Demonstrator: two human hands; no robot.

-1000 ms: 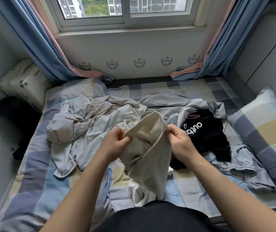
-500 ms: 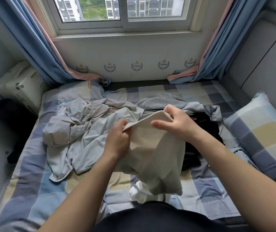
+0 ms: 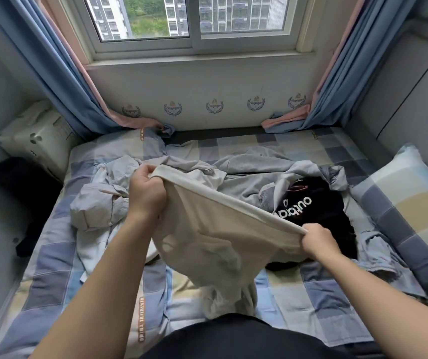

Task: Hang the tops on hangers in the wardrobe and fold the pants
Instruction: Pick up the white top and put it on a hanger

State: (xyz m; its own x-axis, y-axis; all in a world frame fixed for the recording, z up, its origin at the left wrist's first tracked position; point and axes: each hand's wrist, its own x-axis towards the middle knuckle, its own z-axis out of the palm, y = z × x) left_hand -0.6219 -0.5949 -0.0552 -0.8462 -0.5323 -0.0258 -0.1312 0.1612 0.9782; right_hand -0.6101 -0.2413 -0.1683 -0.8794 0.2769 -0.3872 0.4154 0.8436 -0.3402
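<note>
I hold cream-coloured pants (image 3: 215, 239) above the bed by their waistband, which is stretched taut between my hands. My left hand (image 3: 146, 193) grips the band's far left end, and my right hand (image 3: 316, 240) pinches its near right end. The legs hang down toward my lap. Behind the pants lies a crumpled light grey top (image 3: 104, 203) on the left, a grey hooded top (image 3: 257, 172) in the middle and a black top with white lettering (image 3: 311, 206) on the right.
The checked bedsheet (image 3: 324, 288) covers the bed. A checked pillow (image 3: 410, 203) lies at the right, a white pillow (image 3: 36, 141) at the far left. Blue curtains (image 3: 62, 81) hang beside the window. A dark garment (image 3: 23, 182) sits in the gap at the left.
My hands have moved apart along the waistband, pulling it straight. The right hand went down and right, uncovering the black top; the left hand rose toward the far left.
</note>
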